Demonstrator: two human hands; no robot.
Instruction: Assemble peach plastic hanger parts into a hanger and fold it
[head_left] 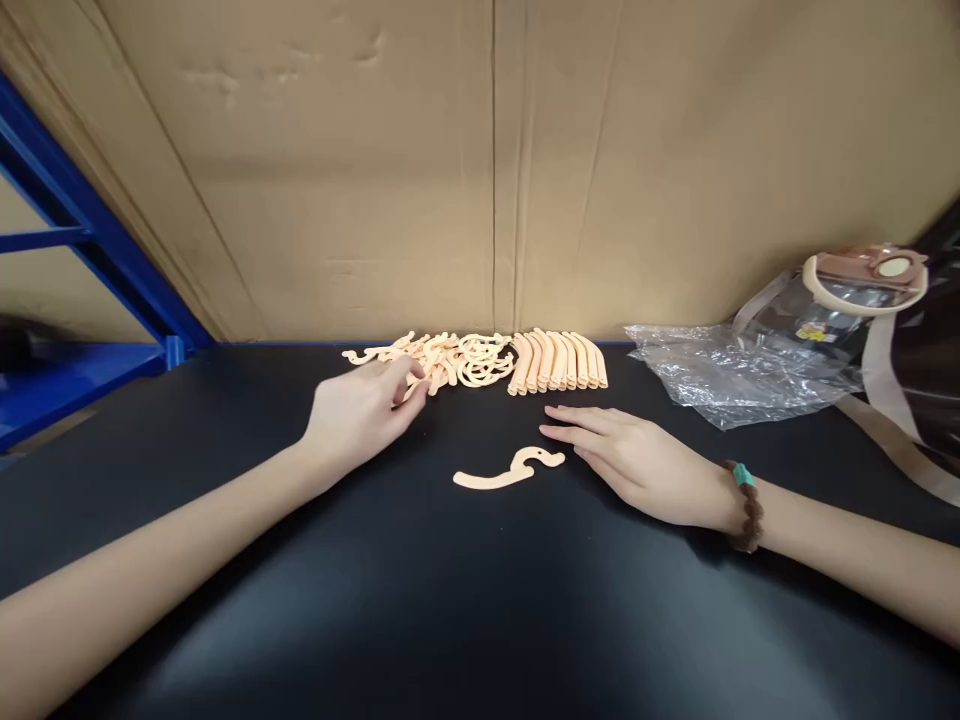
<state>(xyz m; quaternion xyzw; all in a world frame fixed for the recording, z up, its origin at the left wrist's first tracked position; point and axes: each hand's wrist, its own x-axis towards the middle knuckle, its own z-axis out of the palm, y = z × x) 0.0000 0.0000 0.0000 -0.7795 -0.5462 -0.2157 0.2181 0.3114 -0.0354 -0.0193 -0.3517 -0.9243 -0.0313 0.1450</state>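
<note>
My left hand (360, 408) is at the front left of a heap of flat, beige curved pieces (442, 360). Its thumb and fingers curl together against the heap, and what lies between the fingertips is too small and covered to make out. A single beige S-shaped piece (493, 480) with a hooked end and a small hole lies flat between my hands. My right hand (637, 460) rests on the table just right of that hooked end, fingers stretched out and holding nothing.
Beige curved pieces stand in a neat row (559, 362) beside several ring-like pieces (480, 360). A clear plastic bag (712, 370) and a strapped bottle (817, 310) are at the right. Cardboard (360, 180) backs the black table (450, 620); a blue metal frame (112, 250) stands left.
</note>
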